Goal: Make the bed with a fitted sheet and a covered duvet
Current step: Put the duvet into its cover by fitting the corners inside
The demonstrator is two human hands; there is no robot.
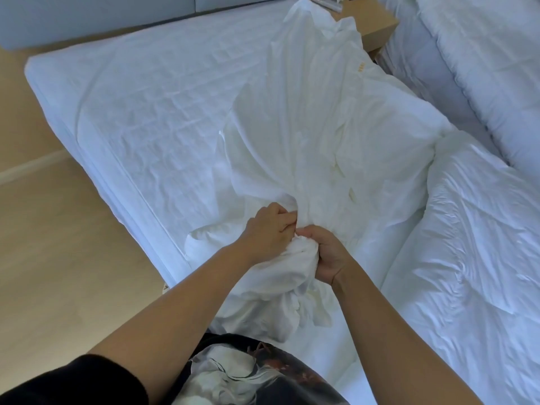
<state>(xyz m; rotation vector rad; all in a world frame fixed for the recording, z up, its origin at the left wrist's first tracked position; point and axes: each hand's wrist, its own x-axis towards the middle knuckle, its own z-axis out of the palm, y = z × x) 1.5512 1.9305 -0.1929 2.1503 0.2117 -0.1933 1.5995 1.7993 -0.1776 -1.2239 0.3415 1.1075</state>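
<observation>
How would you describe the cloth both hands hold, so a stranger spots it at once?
Find the big bed. Down its right half runs the cover, its near end gathered in the left hand and right hand. Unlike the puffy duvet beside it, it is thin, limp and creamier.

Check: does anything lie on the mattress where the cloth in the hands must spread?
Yes: a crumpled duvet lies along the right side of the mattress, beside the cloth that the left hand and right hand grip. Nothing else visible.
</observation>
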